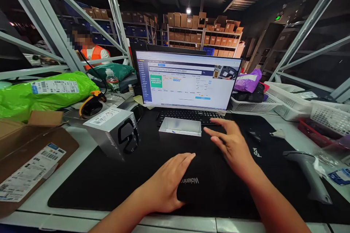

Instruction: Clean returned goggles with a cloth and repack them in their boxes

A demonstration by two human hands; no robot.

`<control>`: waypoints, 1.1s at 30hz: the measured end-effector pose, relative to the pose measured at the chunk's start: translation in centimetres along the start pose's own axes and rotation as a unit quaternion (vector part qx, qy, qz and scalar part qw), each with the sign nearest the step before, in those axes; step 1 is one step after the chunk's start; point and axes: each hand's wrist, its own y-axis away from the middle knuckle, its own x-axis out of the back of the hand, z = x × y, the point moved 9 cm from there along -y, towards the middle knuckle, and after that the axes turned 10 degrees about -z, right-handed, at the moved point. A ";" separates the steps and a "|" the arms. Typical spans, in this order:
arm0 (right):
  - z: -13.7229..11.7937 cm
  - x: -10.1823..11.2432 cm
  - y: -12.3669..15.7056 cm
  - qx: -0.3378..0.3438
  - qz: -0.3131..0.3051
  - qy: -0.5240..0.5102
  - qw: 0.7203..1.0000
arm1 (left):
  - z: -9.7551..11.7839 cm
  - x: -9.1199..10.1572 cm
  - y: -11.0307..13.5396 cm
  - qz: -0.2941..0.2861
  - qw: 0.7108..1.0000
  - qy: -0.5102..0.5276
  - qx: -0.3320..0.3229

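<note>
My left hand (pixel 165 182) is low over the black desk mat (pixel 90 185), thumb and fingers apart in a curve. Beside its palm is white "Wakening" lettering (pixel 191 181) on a black surface; I cannot tell whether this is a separate item or the mat. My right hand (pixel 229 136) is raised with fingers spread, holding nothing, near the right end of a shallow whitish open tray (pixel 180 127). This tray lies in front of the black keyboard (pixel 206 117). To the left stands a grey box (pixel 115 134) with goggles pictured on it.
A monitor (pixel 186 83) stands behind the keyboard. At left are an opened carton (pixel 35 164) and a green parcel (pixel 51 89). To the right lie a barcode scanner (pixel 308 174), a mouse (pixel 254 134) and white baskets (pixel 290 105). A person in an orange vest (pixel 95 54) is beyond.
</note>
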 end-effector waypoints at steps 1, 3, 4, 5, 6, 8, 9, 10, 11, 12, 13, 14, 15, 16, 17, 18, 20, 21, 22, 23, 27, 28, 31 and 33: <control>0.6 -1.4 -0.3 -0.019 -0.046 -0.030 0.998 | -0.3 -0.1 0.0 0.000 1.000 -0.010 0.003; 1.9 -3.4 -0.6 -0.055 -0.097 -0.100 0.989 | -1.4 -0.2 0.0 0.011 0.999 -0.031 0.032; 2.5 -3.9 -0.7 -0.066 -0.106 -0.143 0.982 | -2.0 -0.2 0.0 0.021 0.997 -0.046 0.050; 2.8 -4.1 -0.8 -0.069 -0.109 -0.189 0.973 | -2.3 0.0 0.1 0.033 0.995 -0.065 0.066; 3.0 -4.1 -0.8 -0.064 -0.115 -0.235 0.963 | -2.5 0.3 0.2 0.050 0.992 -0.088 0.079; 2.2 -3.9 -0.6 -0.029 -0.153 -0.298 0.942 | -2.1 1.3 0.4 0.090 0.982 -0.141 0.087; 1.4 -3.9 -0.4 -0.005 -0.186 -0.307 0.933 | -1.6 1.8 0.5 0.111 0.975 -0.171 0.083; 0.5 -3.9 -0.1 0.018 -0.217 -0.302 0.928 | -1.1 2.4 0.5 0.129 0.968 -0.203 0.076; -0.2 -3.9 0.2 0.031 -0.239 -0.287 0.927 | -0.5 2.9 0.5 0.143 0.960 -0.232 0.069; -0.6 -3.9 0.4 0.033 -0.247 -0.267 0.931 | 0.0 3.3 0.4 0.152 0.953 -0.256 0.062; -0.7 -3.8 0.5 0.022 -0.240 -0.248 0.938 | 0.3 3.8 0.2 0.157 0.948 -0.273 0.055; -0.4 -3.6 0.4 0.001 -0.222 -0.231 0.947 | 0.4 4.2 -0.1 0.161 0.945 -0.280 0.051; 0.2 -3.3 0.3 -0.026 -0.201 -0.218 0.955 | 0.2 4.7 -0.4 0.167 0.945 -0.277 0.047; 0.9 -2.9 0.2 -0.053 -0.181 -0.209 0.960 | -0.2 5.2 -0.8 0.174 0.947 -0.266 0.043; 1.8 -2.3 0.2 -0.079 -0.160 -0.201 0.963 | -1.0 5.7 -1.2 0.182 0.950 -0.249 0.041; 2.9 -1.4 0.2 -0.107 -0.136 -0.190 0.966 | -2.1 6.2 -1.5 0.190 0.954 -0.229 0.045; 5.2 1.3 0.4 -0.156 -0.071 -0.152 0.973 | -5.3 6.9 -2.2 0.188 0.960 -0.190 0.076; 6.4 3.0 0.7 -0.176 -0.029 -0.126 0.976 | -7.4 7.1 -2.5 0.179 0.962 -0.176 0.112; 7.5 4.8 1.1 -0.192 0.016 -0.101 0.976 | -9.5 7.2 -2.5 0.168 0.960 -0.162 0.152; 8.5 6.6 1.6 -0.206 0.064 -0.081 0.973 | -11.4 7.1 -2.5 0.156 0.959 -0.148 0.186; 11.0 11.5 3.9 -0.209 0.234 -0.081 0.946 | -13.9 6.1 -1.8 0.129 0.964 -0.112 0.204; 11.4 12.0 4.4 -0.209 0.262 -0.096 0.937 | -13.2 5.6 -1.5 0.133 0.965 -0.116 0.192; 11.8 11.9 5.0 -0.237 0.281 -0.136 0.920 | -9.1 4.5 0.5 0.200 0.958 -0.159 0.132; 11.4 10.8 4.6 -0.262 0.234 -0.174 0.920 | -5.8 3.9 2.5 0.270 0.938 -0.194 0.093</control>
